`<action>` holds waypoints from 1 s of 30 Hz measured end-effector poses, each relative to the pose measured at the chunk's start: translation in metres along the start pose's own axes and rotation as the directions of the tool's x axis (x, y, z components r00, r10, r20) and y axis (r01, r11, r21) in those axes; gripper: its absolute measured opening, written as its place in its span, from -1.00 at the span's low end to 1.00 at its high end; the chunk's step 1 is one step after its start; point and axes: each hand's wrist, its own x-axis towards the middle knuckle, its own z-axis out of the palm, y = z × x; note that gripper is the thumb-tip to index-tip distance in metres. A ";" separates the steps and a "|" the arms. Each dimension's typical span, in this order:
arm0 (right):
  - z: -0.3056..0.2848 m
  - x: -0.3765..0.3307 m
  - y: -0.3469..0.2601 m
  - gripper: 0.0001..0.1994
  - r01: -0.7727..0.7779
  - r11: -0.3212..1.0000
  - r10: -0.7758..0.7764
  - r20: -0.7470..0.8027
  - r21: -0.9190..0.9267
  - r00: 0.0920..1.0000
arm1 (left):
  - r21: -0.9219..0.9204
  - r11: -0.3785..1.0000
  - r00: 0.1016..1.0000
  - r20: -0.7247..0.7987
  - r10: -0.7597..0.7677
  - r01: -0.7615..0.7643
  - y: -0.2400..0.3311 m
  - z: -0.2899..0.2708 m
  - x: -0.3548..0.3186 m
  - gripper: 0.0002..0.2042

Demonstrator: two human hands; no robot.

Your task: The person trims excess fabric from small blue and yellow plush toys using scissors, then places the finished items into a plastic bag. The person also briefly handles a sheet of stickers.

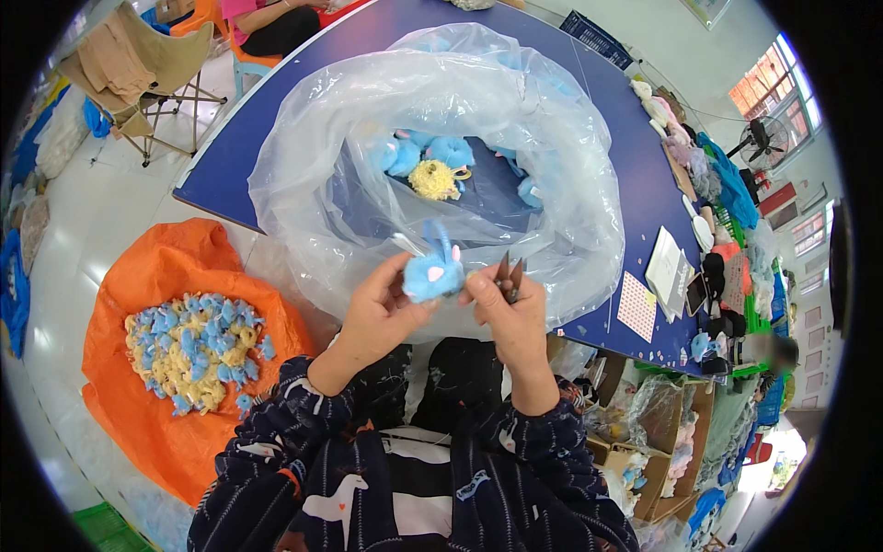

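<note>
Above my lap, my left hand (377, 308) is closed on a small light-blue plush toy (430, 278) with pink-lined ears and a blue loop on top. My right hand (517, 322) holds a pair of dark, pointed thread snips (508, 276), its two tips upward and apart. The right thumb and finger reach the toy's right side. Just beyond, a big clear plastic bag (303, 138) lies wide-mouthed on the blue table. Several blue plush toys (449, 151) and a fluffy yellow one (432, 180) lie within its opening.
An orange sack (120, 340) on the floor at left holds a heap of blue and yellow plush pieces (195, 350). A dotted sticker sheet (636, 308) and white papers (667, 271) lie on the table's right. Cardboard boxes (676, 451) stand lower right. A person (276, 23) sits beyond a folding chair (138, 69).
</note>
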 end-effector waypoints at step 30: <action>0.016 -0.016 0.011 -0.64 0.301 0.906 -0.242 0.219 -0.298 0.945 | -0.183 0.970 0.987 0.050 -0.153 0.159 -0.002 -0.016 -0.016 -0.65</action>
